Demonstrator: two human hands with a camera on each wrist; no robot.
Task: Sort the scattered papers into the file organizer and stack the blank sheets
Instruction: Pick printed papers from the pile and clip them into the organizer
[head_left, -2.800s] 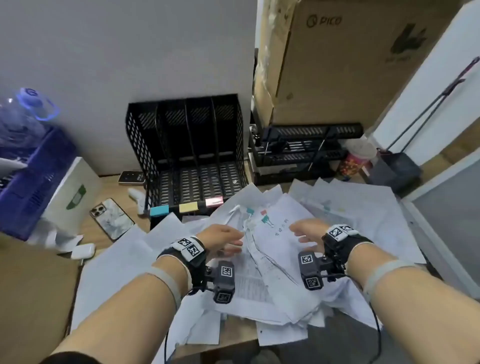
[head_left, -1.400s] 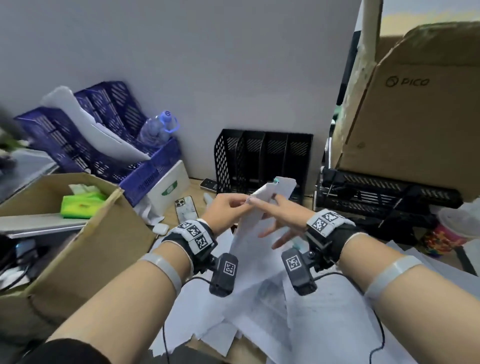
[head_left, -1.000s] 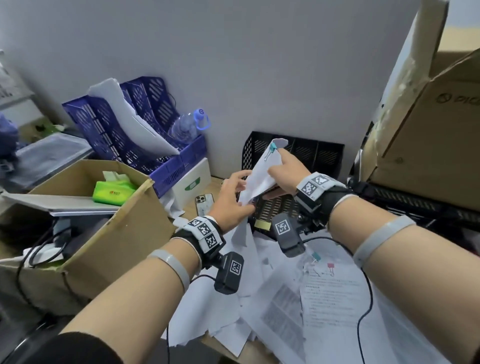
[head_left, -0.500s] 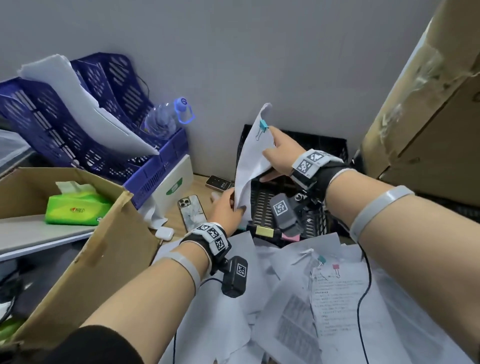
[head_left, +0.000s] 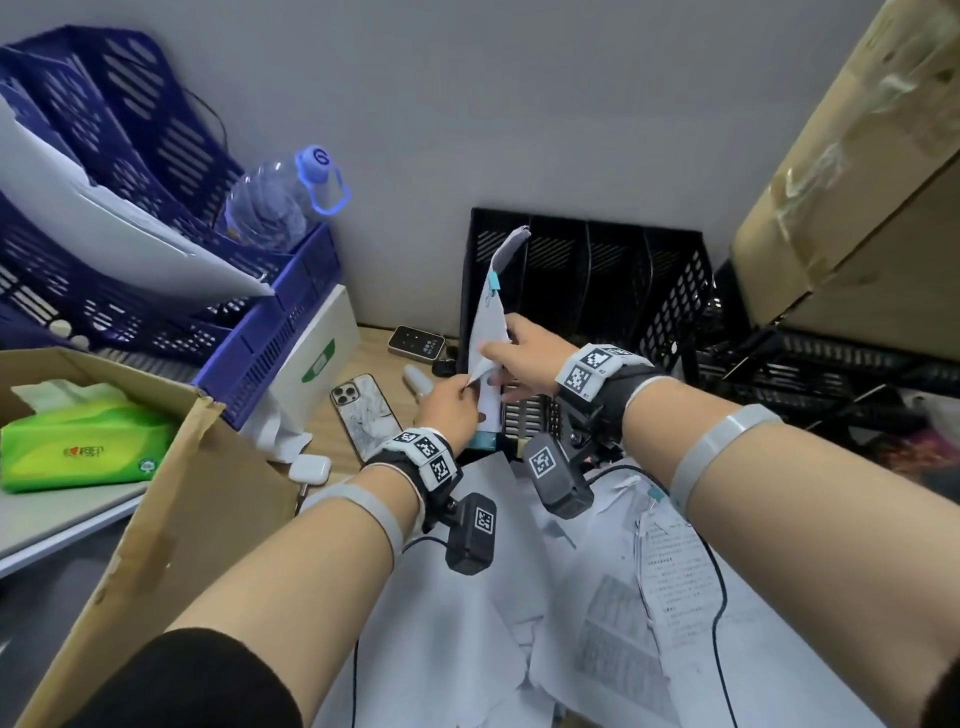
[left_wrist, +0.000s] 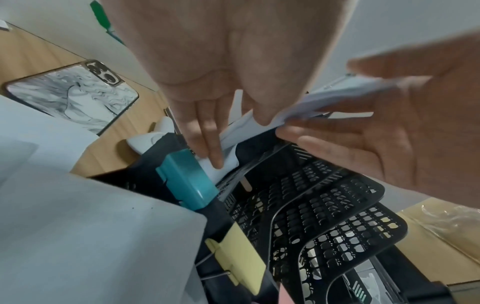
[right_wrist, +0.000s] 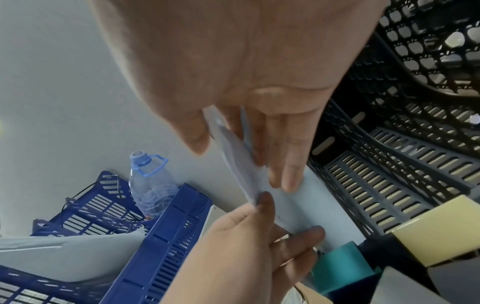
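A clipped paper (head_left: 491, 312) with a teal clip near its top stands upright in the leftmost slot of the black file organizer (head_left: 597, 280). Its lower end is behind the slot's teal label (head_left: 483, 441). My left hand (head_left: 465, 387) pinches the paper's lower corner. My right hand (head_left: 498, 358) pinches its edge a little higher. In the left wrist view the left fingers (left_wrist: 207, 142) press the paper (left_wrist: 311, 102) above the teal label (left_wrist: 187, 179). In the right wrist view thumb and fingers (right_wrist: 283, 164) hold the paper (right_wrist: 288, 203). Scattered papers (head_left: 623, 597) cover the desk in front.
A phone (head_left: 363, 415), an earbud case (head_left: 310, 467) and a small device (head_left: 417, 341) lie left of the organizer. Blue baskets (head_left: 270, 332) with a water bottle (head_left: 275, 202) stand at the left. A cardboard box (head_left: 171, 499) holds green tissues; another box (head_left: 857, 182) is at the right.
Both hands lifted the clipped paper off the pile, raised it over the organizer and have lowered it into the leftmost slot. The left hand has slid to its lower corner.
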